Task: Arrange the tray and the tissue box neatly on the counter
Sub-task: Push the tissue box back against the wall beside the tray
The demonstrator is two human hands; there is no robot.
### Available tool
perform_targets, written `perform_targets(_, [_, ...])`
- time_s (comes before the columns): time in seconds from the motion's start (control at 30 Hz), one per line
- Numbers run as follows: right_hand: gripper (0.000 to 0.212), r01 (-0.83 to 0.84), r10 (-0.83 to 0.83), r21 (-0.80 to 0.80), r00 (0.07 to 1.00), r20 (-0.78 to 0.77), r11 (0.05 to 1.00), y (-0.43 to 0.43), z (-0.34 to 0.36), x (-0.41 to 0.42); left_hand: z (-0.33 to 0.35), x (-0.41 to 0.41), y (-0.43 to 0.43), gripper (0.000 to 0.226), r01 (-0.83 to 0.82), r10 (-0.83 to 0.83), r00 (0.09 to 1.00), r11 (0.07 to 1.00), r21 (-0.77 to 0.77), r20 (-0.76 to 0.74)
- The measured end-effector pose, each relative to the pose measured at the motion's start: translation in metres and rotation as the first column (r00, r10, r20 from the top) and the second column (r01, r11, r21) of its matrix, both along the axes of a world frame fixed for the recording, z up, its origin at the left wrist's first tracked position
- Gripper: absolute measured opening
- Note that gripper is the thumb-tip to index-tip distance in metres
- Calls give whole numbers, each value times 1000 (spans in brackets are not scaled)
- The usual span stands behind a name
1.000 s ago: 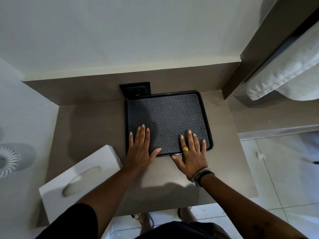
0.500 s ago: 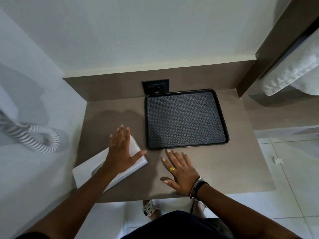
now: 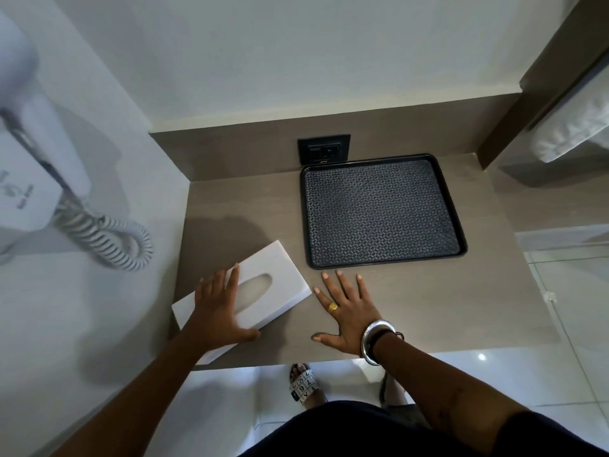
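A black tray (image 3: 382, 211) with a woven pattern lies flat at the back right of the brown counter (image 3: 428, 308), against the back panel. A white tissue box (image 3: 273, 268) lies skewed near the counter's front left corner, its oval slot facing up. My left hand (image 3: 217, 311) grips the box's near end, fingers over the top and thumb against its right side. My right hand (image 3: 346, 308) rests flat on the counter between the box and the tray's front edge, fingers spread, holding nothing.
A black wall socket (image 3: 324, 148) sits just behind the tray. A white hair dryer with a coiled cord (image 3: 108, 235) hangs on the left wall. A folded white towel (image 3: 573, 133) lies on a shelf at right. My sandalled foot (image 3: 301, 384) shows below the counter edge.
Both hands left the tray. My left hand went to the tissue box and slid back to its near end; my right hand settled on the counter. The view shifted left.
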State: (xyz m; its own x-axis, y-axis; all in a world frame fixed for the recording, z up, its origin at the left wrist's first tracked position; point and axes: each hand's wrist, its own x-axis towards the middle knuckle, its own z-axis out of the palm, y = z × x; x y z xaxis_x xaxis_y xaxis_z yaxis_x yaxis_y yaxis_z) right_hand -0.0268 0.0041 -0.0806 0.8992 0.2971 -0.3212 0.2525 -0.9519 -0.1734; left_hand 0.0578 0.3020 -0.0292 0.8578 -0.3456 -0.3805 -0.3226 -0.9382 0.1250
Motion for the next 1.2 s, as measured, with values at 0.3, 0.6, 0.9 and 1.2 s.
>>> perform_targets(0.3, [97, 0, 1, -31, 1000, 18, 1000, 2, 1, -1, 13, 15, -8, 139, -147, 146, 989, 987, -61, -16])
perform_targets(0.6, [91, 12, -11, -27, 999, 30, 1000, 1, -5, 1, 24, 82, -26, 133, -597, 609, 793, 784, -167, 26])
perform_targets(0.9, [84, 24, -25, 14, 998, 66, 1000, -1, -11, 2, 13, 150, -32, 135, -780, 793, 608, 605, -159, 33])
perform_targets(1.2, [83, 24, -24, 2, 998, 64, 1000, -2, -11, 4, -3, 146, -26, 134, -790, 809, 581, 586, -178, 83])
